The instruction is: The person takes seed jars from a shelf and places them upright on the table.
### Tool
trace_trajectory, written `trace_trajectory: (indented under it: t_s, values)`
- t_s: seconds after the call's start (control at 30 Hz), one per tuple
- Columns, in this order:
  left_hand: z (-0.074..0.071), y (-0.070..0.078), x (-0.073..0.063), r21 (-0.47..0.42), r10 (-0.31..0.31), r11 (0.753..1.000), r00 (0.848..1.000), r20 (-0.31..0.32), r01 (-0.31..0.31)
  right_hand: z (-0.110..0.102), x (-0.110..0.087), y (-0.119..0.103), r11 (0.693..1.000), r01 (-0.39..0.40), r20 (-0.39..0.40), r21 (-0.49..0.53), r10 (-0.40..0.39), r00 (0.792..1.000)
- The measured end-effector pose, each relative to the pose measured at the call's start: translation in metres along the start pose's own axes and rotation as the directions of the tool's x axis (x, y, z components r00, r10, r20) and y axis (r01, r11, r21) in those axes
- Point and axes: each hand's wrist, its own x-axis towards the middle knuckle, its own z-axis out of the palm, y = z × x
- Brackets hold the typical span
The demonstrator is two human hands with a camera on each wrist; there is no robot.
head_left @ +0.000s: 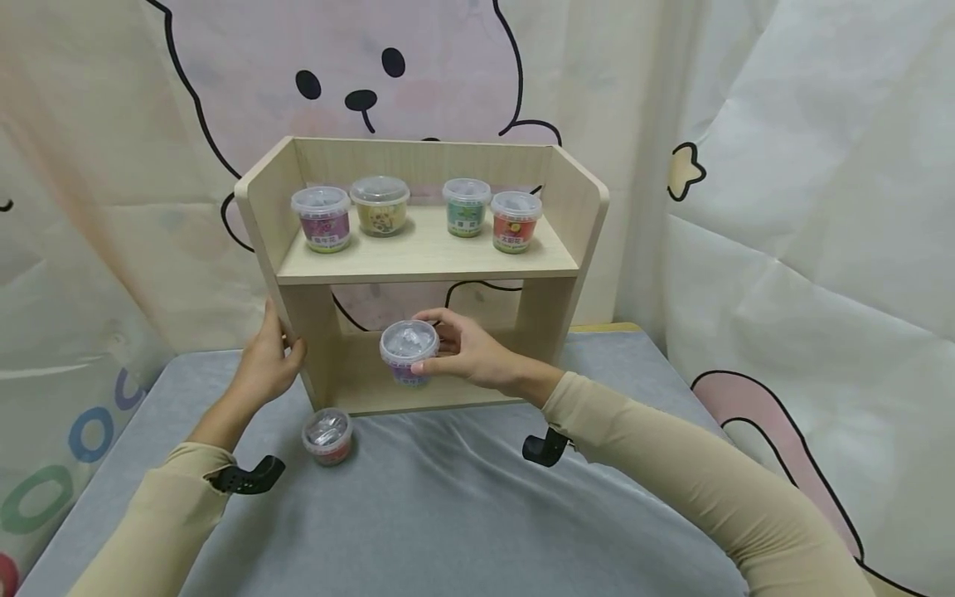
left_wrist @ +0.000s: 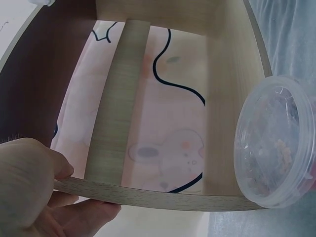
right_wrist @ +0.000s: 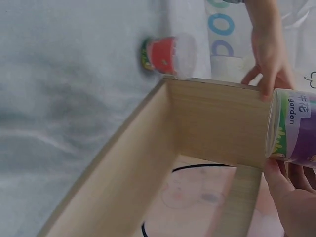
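Note:
My right hand [head_left: 481,355] holds a small clear plastic tub [head_left: 409,347] with a purple label and a lid, in front of the lower opening of a pale wooden shelf [head_left: 418,264]. The right wrist view shows that tub [right_wrist: 298,126] tilted, with thumb and fingers at its side. At the shelf's left side panel, my left hand [head_left: 266,365] grips the edge, thumb inside and fingers outside in the left wrist view. A red-labelled tub [head_left: 328,435] stands on the cloth by the shelf's front left corner.
On the upper board stand a purple tub [head_left: 323,220], a yellow tub [head_left: 380,207], a green tub [head_left: 466,207] and a red tub [head_left: 514,222]. A grey-blue cloth [head_left: 462,514] covers the table. Printed curtains [head_left: 806,207] hang behind and at the sides.

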Motion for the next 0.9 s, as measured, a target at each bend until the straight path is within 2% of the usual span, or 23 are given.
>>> trace_trajectory:
  t_s: [0.73,0.9]
  values:
    - [0.003,-0.002,-0.001,0.038,0.007,0.999,1.0,-0.008,-0.007,0.029,0.009,0.049,0.995,-0.093,0.007,0.022,0.092,0.996]
    - [0.0,-0.003,-0.001,0.026,0.012,1.0,1.0,-0.017,-0.011,0.036,0.013,0.061,0.992,-0.11,0.012,0.058,0.109,0.994]
